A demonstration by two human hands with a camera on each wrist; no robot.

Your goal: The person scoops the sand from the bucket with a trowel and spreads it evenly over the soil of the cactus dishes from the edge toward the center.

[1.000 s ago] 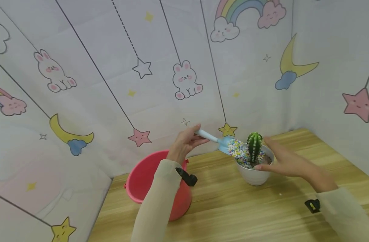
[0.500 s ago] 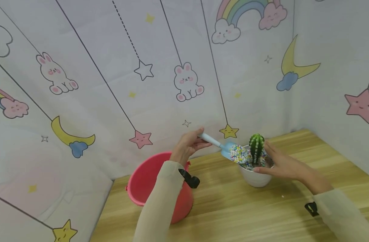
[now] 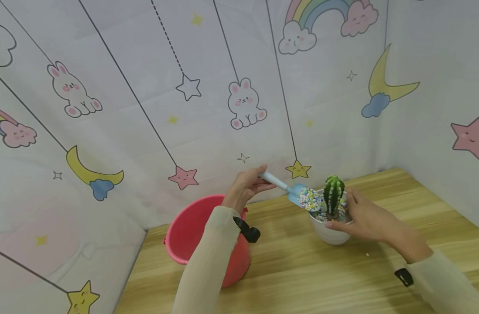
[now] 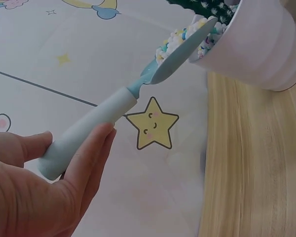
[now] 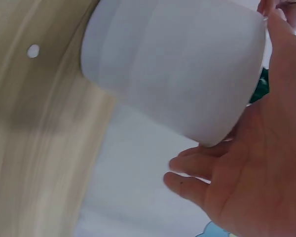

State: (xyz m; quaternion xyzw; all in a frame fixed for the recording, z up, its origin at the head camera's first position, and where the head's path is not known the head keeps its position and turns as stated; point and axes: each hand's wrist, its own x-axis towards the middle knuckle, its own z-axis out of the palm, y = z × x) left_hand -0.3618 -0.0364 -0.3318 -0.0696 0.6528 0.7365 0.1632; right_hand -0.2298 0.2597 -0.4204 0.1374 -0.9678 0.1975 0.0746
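My left hand [image 3: 248, 185] grips the pale blue handle of a small trowel [image 4: 91, 126]. Its blue blade, heaped with multicoloured pebbles [image 3: 309, 199], tilts at the left rim of a white flowerpot [image 3: 330, 233]. A green ribbed cactus [image 3: 333, 194] stands upright in the pot, with similar pebbles around its base. My right hand [image 3: 371, 220] holds the pot at its right side, thumb at the near rim and fingers on the far side. In the right wrist view, the flowerpot [image 5: 172, 64] hides most of the cactus.
A red bucket [image 3: 237, 261] stands on the wooden table [image 3: 294, 279] below my left forearm. One small white pebble [image 5: 33, 51] lies on the wood near the pot. A cartoon-printed cloth [image 3: 145, 131] hangs close behind the table.
The trowel has shifted slightly right and down beside the pot. My right hand has slid a little lower along the rim, showing more of the cactus base.
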